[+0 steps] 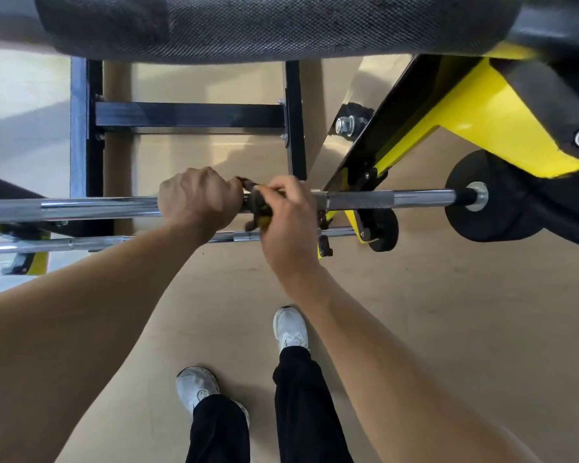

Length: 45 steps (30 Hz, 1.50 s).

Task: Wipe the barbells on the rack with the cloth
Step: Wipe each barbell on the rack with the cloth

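Note:
A chrome barbell (391,197) lies across the view at mid height, resting on a yellow and black rack (425,128). My left hand (198,198) is curled round the bar near its middle. My right hand (288,212) sits just to its right and pinches a small dark cloth (258,208) with a yellowish patch against the bar. Most of the cloth is hidden by my fingers. A second, thinner chrome bar (97,243) runs lower down, below and closer to me than the first.
A black padded bench (248,25) fills the top of the view. A black steel frame (188,115) stands behind the bars. A black roller pad (488,202) sits at the bar's right end. My two white shoes stand on the tan floor (415,312).

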Motion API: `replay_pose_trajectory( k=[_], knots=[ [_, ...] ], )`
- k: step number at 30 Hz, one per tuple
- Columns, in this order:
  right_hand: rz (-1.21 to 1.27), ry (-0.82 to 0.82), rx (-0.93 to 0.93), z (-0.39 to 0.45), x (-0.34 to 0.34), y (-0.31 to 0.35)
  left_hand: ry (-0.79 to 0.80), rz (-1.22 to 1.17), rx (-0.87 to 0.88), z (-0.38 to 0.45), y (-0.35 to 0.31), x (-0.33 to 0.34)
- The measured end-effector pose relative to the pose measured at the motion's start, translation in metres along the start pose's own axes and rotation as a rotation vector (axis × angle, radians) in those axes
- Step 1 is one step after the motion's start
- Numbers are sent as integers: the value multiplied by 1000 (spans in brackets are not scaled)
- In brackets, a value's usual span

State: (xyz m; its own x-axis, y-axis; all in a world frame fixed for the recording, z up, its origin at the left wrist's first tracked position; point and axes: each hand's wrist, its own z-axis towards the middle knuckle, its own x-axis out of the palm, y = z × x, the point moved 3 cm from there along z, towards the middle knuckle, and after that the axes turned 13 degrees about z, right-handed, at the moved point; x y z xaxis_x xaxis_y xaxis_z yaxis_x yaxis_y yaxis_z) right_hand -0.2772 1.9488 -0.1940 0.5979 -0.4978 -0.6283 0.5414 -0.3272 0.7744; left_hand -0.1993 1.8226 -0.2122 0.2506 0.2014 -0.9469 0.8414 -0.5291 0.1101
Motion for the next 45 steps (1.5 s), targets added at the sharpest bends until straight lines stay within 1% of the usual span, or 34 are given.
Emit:
replay_pose_trajectory(
  k=[2, 4, 7, 9, 11, 13, 16, 18, 21, 24, 27, 29, 33, 35, 36, 38, 41, 43, 45],
  knots=[
    [-99, 148, -115, 9, -7, -5, 2, 12, 4, 0, 0, 0],
    [-236, 258, -201, 16, -28, -16, 4, 19, 1, 0, 0, -1],
    [-471, 401, -184, 17, -65, -36, 18, 26, -15, 0, 0, -1],
    [-572, 454, -153, 15, -80, -47, 18, 23, -21, 0, -1, -1],
    [-576, 464, -125, 18, -72, -49, 11, 26, -27, 0, -1, -1],
    [-507, 468, -135, 31, -46, -35, 9, 12, -26, 0, -1, 0],
    [-556, 550, -193, 48, -2, -5, -6, 0, -28, -1, -2, -1],
    [-495, 561, -205, 48, 7, 2, -15, 0, -30, -1, -1, 0],
    [-451, 586, -192, 44, -11, -11, -19, -15, -16, -1, 1, 0],
    [-538, 547, -64, 46, -54, -35, -11, -3, -19, 0, 1, 1],
    [-643, 552, -14, 39, -74, -44, -5, 17, -28, 0, -2, 0],
    [-615, 544, -17, 44, -55, -30, 1, 22, -35, 0, -3, -1],
    [-490, 593, -39, 49, 15, 11, 3, 22, -41, 0, -3, 0],
    [-434, 570, -89, 47, 23, 17, -6, 9, -40, 0, 0, 0],
    [-432, 575, -133, 45, 14, 14, -8, -3, -38, 0, 1, 1],
    [-473, 602, -143, 44, -17, -8, -16, -18, -28, -1, 1, 0],
    [-608, 564, -50, 43, -69, -38, -17, -9, -39, -3, 1, -2],
    [-672, 533, -60, 40, -72, -42, -13, -32, -41, -3, 0, -3],
    [-692, 529, -57, 43, -54, -33, -19, -43, -50, -3, -1, -3]
  ],
)
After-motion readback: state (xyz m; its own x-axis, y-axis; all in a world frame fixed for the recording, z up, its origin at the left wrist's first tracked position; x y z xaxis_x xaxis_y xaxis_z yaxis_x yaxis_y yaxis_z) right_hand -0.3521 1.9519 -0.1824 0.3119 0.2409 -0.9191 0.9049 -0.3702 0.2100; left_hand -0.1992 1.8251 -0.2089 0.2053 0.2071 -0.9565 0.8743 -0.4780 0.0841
